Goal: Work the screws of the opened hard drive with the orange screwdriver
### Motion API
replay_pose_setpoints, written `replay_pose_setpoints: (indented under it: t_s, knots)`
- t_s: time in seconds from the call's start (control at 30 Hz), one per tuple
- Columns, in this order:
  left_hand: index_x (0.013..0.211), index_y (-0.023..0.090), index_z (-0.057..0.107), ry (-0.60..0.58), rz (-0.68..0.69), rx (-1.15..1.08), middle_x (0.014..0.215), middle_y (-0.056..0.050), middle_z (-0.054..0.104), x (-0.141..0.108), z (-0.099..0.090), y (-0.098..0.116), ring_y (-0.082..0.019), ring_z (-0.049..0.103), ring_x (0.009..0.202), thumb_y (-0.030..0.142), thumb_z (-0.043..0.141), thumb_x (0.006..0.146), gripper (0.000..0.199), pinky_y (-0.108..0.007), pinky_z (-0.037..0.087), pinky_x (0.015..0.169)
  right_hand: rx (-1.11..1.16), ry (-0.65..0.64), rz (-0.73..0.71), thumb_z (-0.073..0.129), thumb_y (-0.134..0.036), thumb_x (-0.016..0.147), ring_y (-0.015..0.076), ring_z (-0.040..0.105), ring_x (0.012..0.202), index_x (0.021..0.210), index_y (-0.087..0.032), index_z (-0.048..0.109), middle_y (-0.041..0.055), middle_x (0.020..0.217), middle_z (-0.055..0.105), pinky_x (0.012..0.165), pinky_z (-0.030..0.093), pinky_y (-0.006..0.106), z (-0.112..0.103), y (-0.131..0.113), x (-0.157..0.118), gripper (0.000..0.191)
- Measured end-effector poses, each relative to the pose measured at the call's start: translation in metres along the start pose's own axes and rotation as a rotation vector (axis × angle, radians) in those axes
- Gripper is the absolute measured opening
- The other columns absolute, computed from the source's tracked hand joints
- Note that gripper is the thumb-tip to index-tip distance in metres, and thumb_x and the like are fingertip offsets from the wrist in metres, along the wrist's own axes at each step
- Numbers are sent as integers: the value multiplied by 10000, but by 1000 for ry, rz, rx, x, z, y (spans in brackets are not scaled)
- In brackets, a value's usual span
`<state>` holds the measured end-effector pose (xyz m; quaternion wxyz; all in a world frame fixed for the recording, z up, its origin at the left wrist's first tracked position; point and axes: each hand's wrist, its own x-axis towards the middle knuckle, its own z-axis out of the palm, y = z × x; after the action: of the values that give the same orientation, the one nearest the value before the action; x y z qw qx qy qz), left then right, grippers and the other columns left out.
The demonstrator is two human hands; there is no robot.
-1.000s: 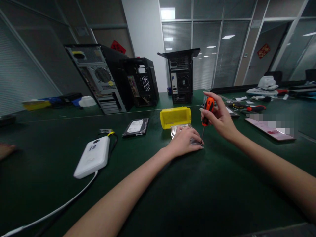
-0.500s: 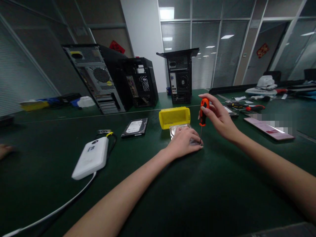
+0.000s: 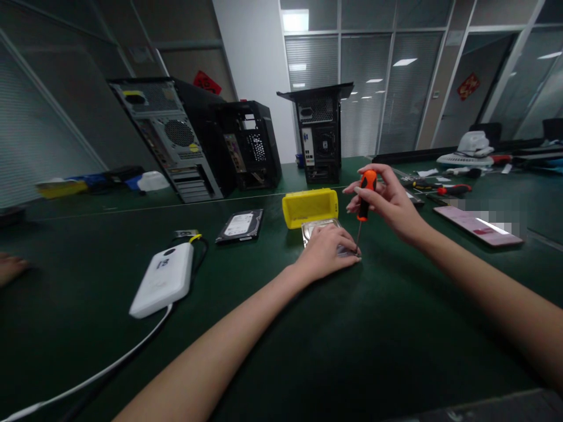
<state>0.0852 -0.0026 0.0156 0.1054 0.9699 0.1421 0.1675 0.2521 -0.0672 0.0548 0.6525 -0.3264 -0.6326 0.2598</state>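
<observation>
My left hand (image 3: 328,249) presses over a silver hard drive (image 3: 310,227) lying on the green table, its fingers curled round the drive and covering most of it. In my right hand (image 3: 389,202) is an orange and black screwdriver (image 3: 365,196), gripped by the handle between thumb and fingers. The screwdriver leans slightly to the right, its thin shaft running down to the drive's right corner beside my left fingertips. Whether the tip sits in a screw is too small to tell. Right behind the drive stands a yellow box (image 3: 292,218), its hollow side facing me.
A black hard drive (image 3: 240,226) and a white power bank (image 3: 163,278) with a cable lie to the left. Computer cases (image 3: 323,138) stand at the back. Rightward are a pink phone (image 3: 479,225) and pliers (image 3: 454,189). Another person's hand (image 3: 11,268) shows at the left edge.
The screwdriver's handle has tilted a little to the right, and my right hand's fingers have shifted and spread around it. My left hand stays on the drive.
</observation>
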Motion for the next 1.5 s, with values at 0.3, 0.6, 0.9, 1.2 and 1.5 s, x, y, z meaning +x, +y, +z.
replay_pose_setpoints:
  t_s: [0.3,0.6,0.9,1.2,1.5]
  knots:
    - [954,279,735,46,88,117,1013,-10,692,-3,2,-2,-235,547,1014,425,624,847,213,-388,312,875,66,3,0,577,-307,872,89,506,604,1204,-320,432,-21,797,508,593,477,257,8,9,-1,363]
    - [971,286,735,50,126,150,1012,-13,693,1,1,-8,-229,553,999,442,619,848,230,-383,314,874,198,15,46,460,-450,913,75,445,579,1203,-329,416,-24,787,462,586,490,247,17,19,7,317]
    - [978,300,732,57,82,134,1043,-2,694,4,3,-14,-226,550,1002,469,618,844,244,-374,321,865,148,53,56,611,-333,835,90,589,715,1131,-270,455,1,962,551,645,542,256,4,25,20,340]
    - [974,298,734,66,67,148,1039,6,699,8,3,-15,-220,558,1008,471,620,844,244,-362,322,842,258,-14,106,686,-295,775,46,477,554,1059,-268,370,-79,722,525,495,397,171,-1,31,32,426]
    - [974,297,736,81,67,155,1040,8,698,9,5,-17,-223,558,1001,468,612,849,245,-370,334,857,274,-61,125,491,-459,896,55,417,518,1077,-252,489,-45,711,472,457,340,197,11,18,33,275]
